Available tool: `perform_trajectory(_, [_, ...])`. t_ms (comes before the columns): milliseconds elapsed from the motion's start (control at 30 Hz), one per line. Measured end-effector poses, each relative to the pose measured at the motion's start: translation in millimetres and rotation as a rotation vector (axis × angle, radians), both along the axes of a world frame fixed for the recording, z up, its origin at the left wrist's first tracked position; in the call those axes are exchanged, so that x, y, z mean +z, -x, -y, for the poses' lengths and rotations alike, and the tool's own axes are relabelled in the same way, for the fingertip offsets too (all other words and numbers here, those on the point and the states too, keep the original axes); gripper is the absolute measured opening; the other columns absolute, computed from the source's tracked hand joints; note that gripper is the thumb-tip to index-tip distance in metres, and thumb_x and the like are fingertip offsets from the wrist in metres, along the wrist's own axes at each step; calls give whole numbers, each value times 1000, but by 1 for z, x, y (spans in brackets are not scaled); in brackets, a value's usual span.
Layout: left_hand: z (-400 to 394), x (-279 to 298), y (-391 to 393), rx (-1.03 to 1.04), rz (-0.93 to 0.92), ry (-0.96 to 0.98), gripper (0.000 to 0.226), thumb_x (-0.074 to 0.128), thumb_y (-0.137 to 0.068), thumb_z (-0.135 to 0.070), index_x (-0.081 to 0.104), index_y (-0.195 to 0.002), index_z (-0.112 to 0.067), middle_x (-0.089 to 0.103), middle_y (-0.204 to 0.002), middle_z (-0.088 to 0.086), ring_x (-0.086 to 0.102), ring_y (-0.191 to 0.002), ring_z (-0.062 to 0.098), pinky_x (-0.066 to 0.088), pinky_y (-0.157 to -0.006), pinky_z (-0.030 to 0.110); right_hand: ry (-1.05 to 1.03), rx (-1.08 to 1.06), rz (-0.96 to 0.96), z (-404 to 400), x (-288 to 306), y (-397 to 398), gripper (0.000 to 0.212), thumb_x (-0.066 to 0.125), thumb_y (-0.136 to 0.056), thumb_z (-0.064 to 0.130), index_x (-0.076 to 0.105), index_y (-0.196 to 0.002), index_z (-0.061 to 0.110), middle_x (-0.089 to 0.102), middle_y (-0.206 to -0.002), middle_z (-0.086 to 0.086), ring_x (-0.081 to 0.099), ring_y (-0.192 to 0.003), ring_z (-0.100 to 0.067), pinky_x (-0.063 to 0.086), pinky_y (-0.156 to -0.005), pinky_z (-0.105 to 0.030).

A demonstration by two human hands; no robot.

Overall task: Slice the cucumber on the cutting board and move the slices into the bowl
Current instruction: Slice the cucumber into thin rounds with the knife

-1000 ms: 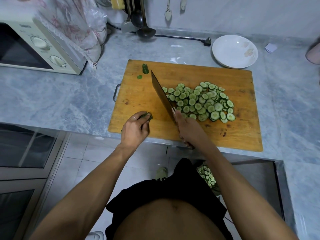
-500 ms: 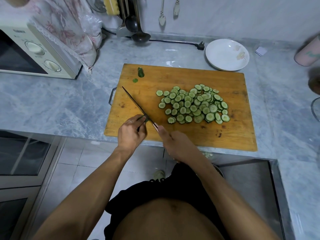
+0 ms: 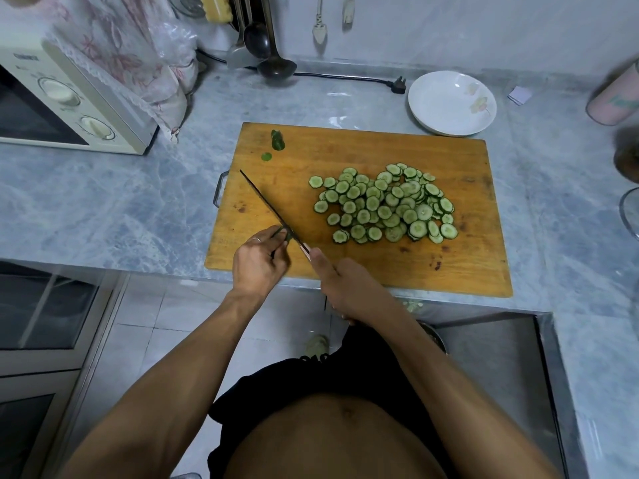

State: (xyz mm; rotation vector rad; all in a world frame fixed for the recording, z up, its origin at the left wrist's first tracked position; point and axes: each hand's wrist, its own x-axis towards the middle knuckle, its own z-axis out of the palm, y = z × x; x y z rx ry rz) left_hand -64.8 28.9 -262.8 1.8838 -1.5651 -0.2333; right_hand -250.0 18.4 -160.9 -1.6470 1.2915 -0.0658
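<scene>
A wooden cutting board [image 3: 345,150] lies on the marble counter. A heap of several cucumber slices [image 3: 383,203] covers its middle right. My left hand [image 3: 257,264] pinches a small green cucumber end piece [image 3: 286,235] at the board's near left edge. My right hand [image 3: 345,292] grips the handle of a cleaver [image 3: 268,207], whose blade stands on edge right beside that piece and points to the far left. A white bowl [image 3: 451,102] stands behind the board's far right corner. A cucumber stub [image 3: 277,140] and one small slice [image 3: 266,156] lie at the far left corner.
A microwave [image 3: 52,108] under a cloth stands at the far left. Ladles [image 3: 273,60] hang at the back wall, with a cord and plug [image 3: 399,86] on the counter. A pink container [image 3: 613,102] is at the far right. A sink [image 3: 498,357] lies below the board's right.
The cleaver swung from beside the slice heap leftward to the end piece in my left hand and turned edge-down. The view shifted slightly since one second ago.
</scene>
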Motion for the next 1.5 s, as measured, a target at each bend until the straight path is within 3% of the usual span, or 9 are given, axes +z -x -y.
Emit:
perform_trajectory(200, [-1,-4,-1,-35,21,-3,29,59,-78,-8,78,-99,-10,72,-113,6,69,-99,22,54,-78,26,-56,-26,5,6,-12,-15,71,19,-98,67,41,-56,14,48,-50,-7,55,-48,-25,45,-45,-29])
perform_trajectory(367, [-1,-4,-1,-25,18,0,27,61,-77,-5,78,-97,-8,73,-111,8,69,-99,23,54,-79,27,25,-2,-5,10,-19,-23,69,20,-103,57,38,-53,13,47,-54,-4,46,-52,-18,29,-48,-29])
perform_trajectory(567, [-1,0,2,38,2,11,26,67,-80,-9,78,-103,-12,73,-110,4,70,-98,20,58,-79,31,10,-80,15,22,-22,-8,74,18,-97,68,46,-59,11,50,-54,-8,49,-48,-22,43,-56,-34])
perform_trajectory(767, [-4,0,2,71,-15,34,20,69,-82,-13,78,-100,-16,71,-108,-1,66,-82,17,56,-64,28,-15,-81,28,34,-11,16,78,19,-94,72,48,-60,9,48,-51,-10,46,-36,-20,38,-39,-20])
perform_trajectory(900, [0,1,1,87,-39,27,18,74,-79,-10,79,-97,-12,74,-105,3,70,-86,19,56,-74,25,31,-18,40,23,-9,11,75,19,-94,72,44,-56,12,46,-49,-6,49,-44,-20,44,-55,-31])
perform_trajectory(1000, [-1,2,1,94,-45,13,18,75,-80,-10,79,-97,-12,74,-106,4,71,-89,20,50,-79,19,31,20,44,13,-7,6,73,20,-96,69,40,-54,13,43,-48,-4,46,-42,-18,42,-53,-29])
perform_trajectory(1100, [-2,3,2,84,-32,15,16,74,-80,-9,79,-95,-11,74,-107,4,70,-89,22,52,-78,23,53,57,21,7,-5,5,72,21,-99,65,39,-53,13,44,-48,-2,49,-45,-18,39,-52,-30])
perform_trajectory(1233, [-3,2,2,69,-14,27,18,70,-80,-9,79,-96,-11,73,-109,5,70,-90,24,56,-76,29,49,61,1,3,-1,6,72,20,-100,62,43,-53,12,47,-49,-4,53,-51,-20,49,-64,-35])
perform_trajectory(1500, [-5,1,7,59,-17,28,23,62,-80,-10,79,-96,-8,73,-110,5,69,-95,22,53,-80,25,40,59,-2,-2,0,3,68,21,-102,60,36,-53,16,39,-47,0,43,-44,-15,34,-47,-27])
